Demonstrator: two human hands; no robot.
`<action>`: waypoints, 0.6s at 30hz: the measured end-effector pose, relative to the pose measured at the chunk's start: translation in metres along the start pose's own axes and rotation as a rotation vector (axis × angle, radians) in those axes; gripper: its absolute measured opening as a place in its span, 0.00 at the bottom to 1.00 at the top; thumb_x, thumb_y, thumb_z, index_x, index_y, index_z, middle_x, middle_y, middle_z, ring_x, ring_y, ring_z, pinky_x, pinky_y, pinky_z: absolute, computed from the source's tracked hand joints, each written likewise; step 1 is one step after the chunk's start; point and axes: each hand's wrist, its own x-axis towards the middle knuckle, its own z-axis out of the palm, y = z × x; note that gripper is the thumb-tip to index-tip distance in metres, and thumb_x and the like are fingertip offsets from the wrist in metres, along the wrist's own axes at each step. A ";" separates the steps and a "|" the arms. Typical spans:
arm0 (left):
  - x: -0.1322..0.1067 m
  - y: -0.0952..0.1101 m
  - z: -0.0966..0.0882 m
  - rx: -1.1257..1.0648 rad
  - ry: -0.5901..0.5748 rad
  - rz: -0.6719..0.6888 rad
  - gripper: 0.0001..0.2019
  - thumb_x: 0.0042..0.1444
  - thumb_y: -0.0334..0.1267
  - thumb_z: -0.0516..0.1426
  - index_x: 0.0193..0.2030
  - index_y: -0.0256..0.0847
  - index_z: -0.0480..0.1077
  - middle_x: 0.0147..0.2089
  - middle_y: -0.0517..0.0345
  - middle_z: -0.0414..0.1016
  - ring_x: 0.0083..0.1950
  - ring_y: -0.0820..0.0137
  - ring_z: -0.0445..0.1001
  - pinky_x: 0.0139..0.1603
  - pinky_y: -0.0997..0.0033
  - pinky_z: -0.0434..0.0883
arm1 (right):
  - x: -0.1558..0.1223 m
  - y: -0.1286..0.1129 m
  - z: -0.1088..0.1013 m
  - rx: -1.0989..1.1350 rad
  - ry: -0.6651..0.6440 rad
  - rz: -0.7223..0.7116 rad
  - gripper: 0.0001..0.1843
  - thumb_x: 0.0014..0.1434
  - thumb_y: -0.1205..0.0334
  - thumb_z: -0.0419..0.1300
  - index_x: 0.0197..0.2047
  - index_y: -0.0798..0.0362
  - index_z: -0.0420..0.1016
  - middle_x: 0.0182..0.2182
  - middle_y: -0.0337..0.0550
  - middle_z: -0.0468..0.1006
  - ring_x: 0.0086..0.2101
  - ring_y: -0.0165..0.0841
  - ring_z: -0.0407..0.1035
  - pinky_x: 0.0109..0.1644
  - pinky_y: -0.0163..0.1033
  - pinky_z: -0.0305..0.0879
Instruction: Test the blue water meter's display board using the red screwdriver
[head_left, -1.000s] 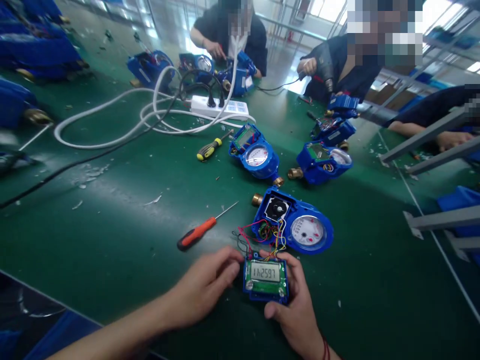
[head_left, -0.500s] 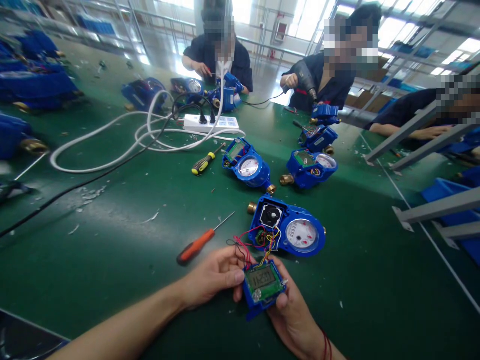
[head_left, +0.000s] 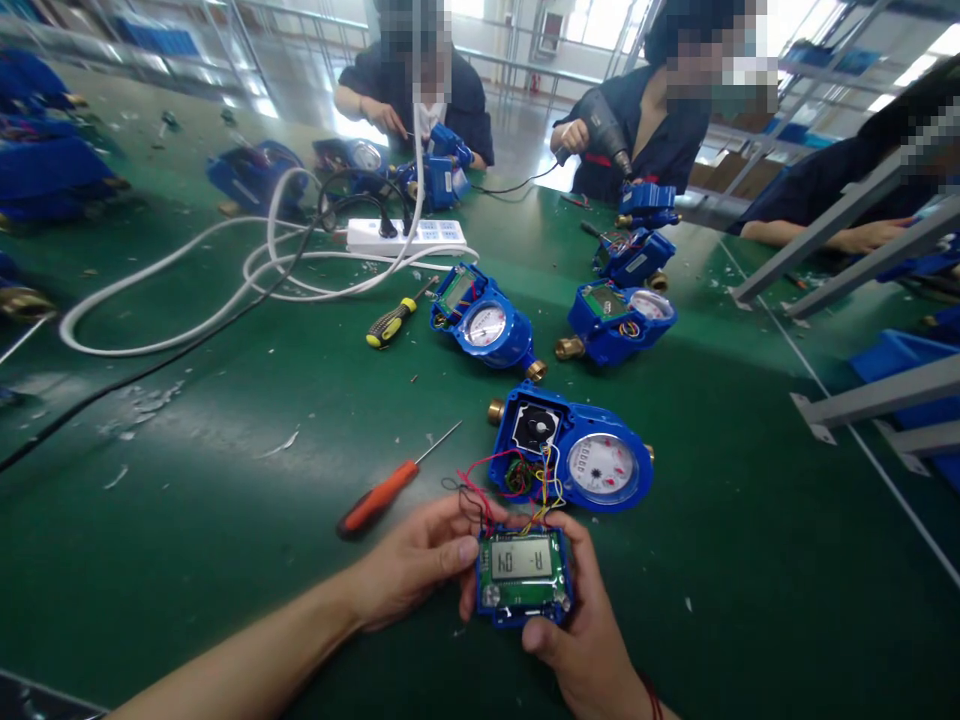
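Observation:
Both my hands hold a small blue display module [head_left: 523, 576] with a green circuit board and a lit LCD screen. My left hand [head_left: 409, 566] pinches its left edge; my right hand [head_left: 581, 625] cradles it from the right and below, thumb on the lower edge. Red, yellow and black wires [head_left: 517, 488] run from the module up to an open blue water meter [head_left: 574, 448] with a white dial, lying just beyond my hands. An orange-handled screwdriver [head_left: 386, 490] lies left of the meter.
Two more blue meters [head_left: 484, 321] [head_left: 619, 318] lie farther back on the green table [head_left: 225, 400], with a yellow-black screwdriver [head_left: 394, 320], a white power strip [head_left: 409, 236] and looping cables. Three people work at the far side; one holds a power drill [head_left: 604, 125]. Grey rails cross at right.
I have turned the module from tilted back to level facing me, and its screen reading has changed. The view has shifted slightly; the meter and screwdriver stay put.

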 end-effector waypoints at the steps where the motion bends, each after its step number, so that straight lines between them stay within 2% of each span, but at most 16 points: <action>1: 0.000 0.000 0.000 0.001 0.005 0.002 0.14 0.56 0.38 0.55 0.49 0.41 0.63 0.48 0.48 0.68 0.28 0.78 0.71 0.26 0.80 0.71 | 0.000 0.000 0.000 -0.007 0.007 -0.024 0.40 0.39 0.56 0.72 0.51 0.43 0.54 0.45 0.41 0.73 0.43 0.36 0.72 0.45 0.37 0.70; 6: 0.000 0.002 0.001 0.011 0.037 -0.007 0.14 0.56 0.38 0.55 0.49 0.41 0.64 0.47 0.50 0.68 0.26 0.80 0.69 0.24 0.82 0.69 | 0.002 0.004 0.000 -0.062 0.001 -0.062 0.38 0.39 0.57 0.72 0.49 0.42 0.55 0.44 0.38 0.74 0.43 0.34 0.72 0.46 0.35 0.69; 10: 0.002 0.002 0.002 0.020 0.100 -0.014 0.14 0.55 0.39 0.57 0.48 0.40 0.66 0.46 0.50 0.69 0.24 0.82 0.68 0.23 0.84 0.67 | 0.001 0.007 -0.001 -0.087 0.019 -0.083 0.42 0.37 0.57 0.73 0.50 0.44 0.52 0.44 0.41 0.74 0.42 0.37 0.73 0.45 0.38 0.71; 14: 0.006 0.000 0.002 0.030 0.106 0.015 0.15 0.54 0.39 0.58 0.47 0.38 0.66 0.39 0.53 0.71 0.21 0.83 0.67 0.20 0.86 0.64 | 0.001 0.007 -0.001 -0.162 0.059 -0.005 0.46 0.35 0.54 0.74 0.52 0.47 0.49 0.46 0.48 0.73 0.46 0.42 0.70 0.51 0.44 0.67; 18: 0.011 -0.003 0.001 0.029 0.090 0.013 0.13 0.54 0.40 0.57 0.44 0.36 0.65 0.33 0.55 0.71 0.18 0.82 0.66 0.16 0.87 0.61 | 0.004 0.003 0.001 -0.157 0.028 0.002 0.43 0.37 0.58 0.73 0.50 0.46 0.51 0.43 0.44 0.75 0.43 0.39 0.72 0.46 0.42 0.69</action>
